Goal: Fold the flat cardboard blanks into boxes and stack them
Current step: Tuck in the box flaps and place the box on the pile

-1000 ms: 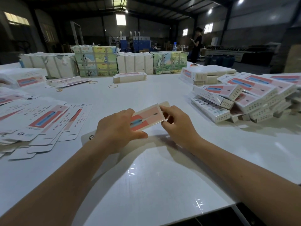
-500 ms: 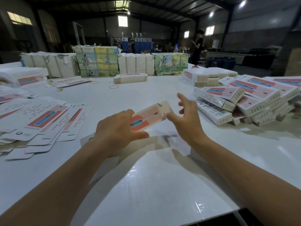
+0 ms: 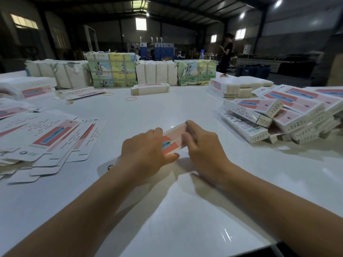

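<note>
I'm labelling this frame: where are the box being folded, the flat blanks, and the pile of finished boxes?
box being folded [image 3: 173,138]: head view, its pink printed top face.
flat blanks [image 3: 50,136]: head view, topmost sheet's print.
pile of finished boxes [image 3: 258,106]: head view, top box's face.

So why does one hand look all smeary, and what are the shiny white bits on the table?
Head view: the right hand is motion-blurred at its fingers, while the left hand looks sharper; the bright spots on the glossy table are ceiling-light glare; the wide lens bends the edges.

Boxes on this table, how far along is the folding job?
Done: a pile of folded boxes lies at right. In hand: left hand and right hand both grip one box. Left: flat blanks spread at left, plus bundles behind.
</note>
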